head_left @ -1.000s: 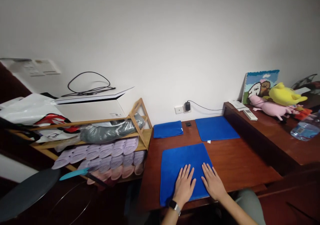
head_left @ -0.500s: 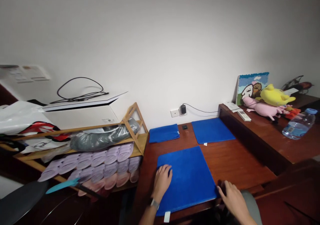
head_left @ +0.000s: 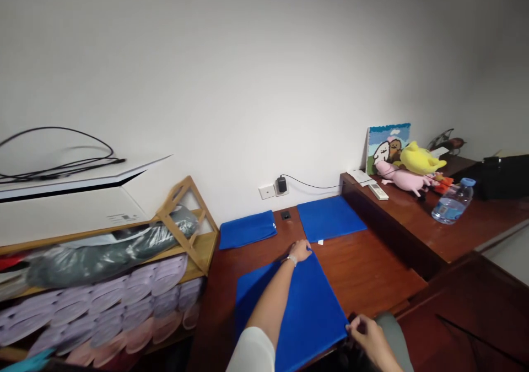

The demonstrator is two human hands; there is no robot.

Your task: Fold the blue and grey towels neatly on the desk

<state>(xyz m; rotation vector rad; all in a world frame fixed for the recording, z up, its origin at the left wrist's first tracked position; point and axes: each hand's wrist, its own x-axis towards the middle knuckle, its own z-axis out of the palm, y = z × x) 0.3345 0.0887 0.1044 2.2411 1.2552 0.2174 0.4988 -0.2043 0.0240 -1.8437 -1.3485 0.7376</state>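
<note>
A folded blue cloth (head_left: pixel 247 230) sits at the surface's (head_left: pixel 367 270) back-left corner; the back-edge cloth (head_left: pixel 330 218) and front-edge cloth (head_left: pixel 312 308) lie unfolded, left hand (head_left: pixel 301 250) and right hand (head_left: pixel 366 334) pinching the latter's right corners.

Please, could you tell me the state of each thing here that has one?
near blue cloth, lying mostly flat
left hand, closed on that cloth's far right corner
right hand, pinching its near right corner
back left blue cloth, folded
back right blue cloth, lying flat
bottle, capped, upright, partly filled
black adapter, plugged in
remote control, lying flat
</note>
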